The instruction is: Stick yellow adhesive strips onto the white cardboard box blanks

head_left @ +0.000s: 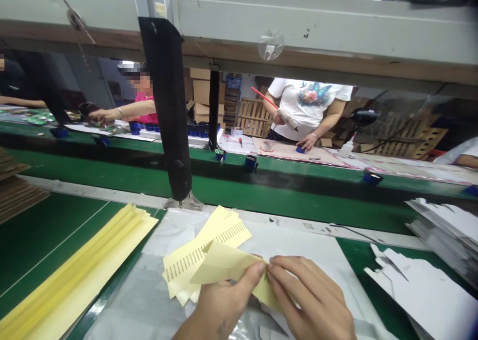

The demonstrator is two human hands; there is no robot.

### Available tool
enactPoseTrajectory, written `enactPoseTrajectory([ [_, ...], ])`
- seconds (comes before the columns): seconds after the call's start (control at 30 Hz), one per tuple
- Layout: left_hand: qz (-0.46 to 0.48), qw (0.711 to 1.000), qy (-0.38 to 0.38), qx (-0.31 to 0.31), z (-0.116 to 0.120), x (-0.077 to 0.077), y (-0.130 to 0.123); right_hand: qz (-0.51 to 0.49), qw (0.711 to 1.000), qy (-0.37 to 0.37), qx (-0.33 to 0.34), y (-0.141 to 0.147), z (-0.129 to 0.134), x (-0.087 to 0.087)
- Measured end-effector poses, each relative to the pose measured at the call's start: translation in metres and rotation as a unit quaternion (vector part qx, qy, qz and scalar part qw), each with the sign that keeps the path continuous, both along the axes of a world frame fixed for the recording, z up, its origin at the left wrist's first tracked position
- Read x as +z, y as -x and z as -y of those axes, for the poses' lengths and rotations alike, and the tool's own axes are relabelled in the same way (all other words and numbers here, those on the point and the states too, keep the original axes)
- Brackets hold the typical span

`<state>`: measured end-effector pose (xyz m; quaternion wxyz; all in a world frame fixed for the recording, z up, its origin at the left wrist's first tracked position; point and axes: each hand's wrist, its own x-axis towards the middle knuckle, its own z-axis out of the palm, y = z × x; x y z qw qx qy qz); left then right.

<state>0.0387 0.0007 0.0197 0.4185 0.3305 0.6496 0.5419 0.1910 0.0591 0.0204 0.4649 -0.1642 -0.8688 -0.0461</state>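
Note:
My left hand [224, 302] and my right hand [311, 300] meet at the bottom centre, both pinching a pale yellow backing sheet [224, 263] that is folded over between the fingertips. Under it lie more yellow label sheets [209, 245] with rows of small printed marks, fanned out on a clear plastic film [157, 290]. The fingertips of both hands touch at the sheet's edge.
A long stack of yellow strips [78, 275] lies at left on the green mat. White die-cut cards [440, 285] are piled at right. A black post [168, 116] stands ahead. Beyond the green conveyor [261, 190], other people work at the far bench.

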Motion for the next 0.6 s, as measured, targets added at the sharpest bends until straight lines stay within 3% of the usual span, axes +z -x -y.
enactPoseTrajectory([
  [0.1, -0.006, 0.999, -0.046, -0.014, -0.001, -0.003, 0.002, -0.038, 0.998, 0.037, 0.015, 0.004, 0.002, -0.001],
  [0.23, -0.012, 0.998, -0.059, -0.017, -0.002, -0.002, 0.003, -0.062, 0.981, 0.178, 0.035, 0.001, 0.006, 0.005],
  [0.4, -0.042, 0.987, -0.08, 0.131, -0.008, 0.005, 0.012, -0.018, 0.93, 0.368, -0.014, -0.033, -0.003, 0.027],
  [0.5, -0.028, 0.966, -0.092, 0.241, -0.011, 0.014, 0.023, 0.122, 0.887, 0.445, -0.015, -0.051, -0.017, 0.034],
  [0.6, -0.002, 0.95, -0.101, 0.297, -0.012, 0.021, 0.032, 0.243, 0.842, 0.482, 0.016, -0.056, -0.027, 0.027],
])
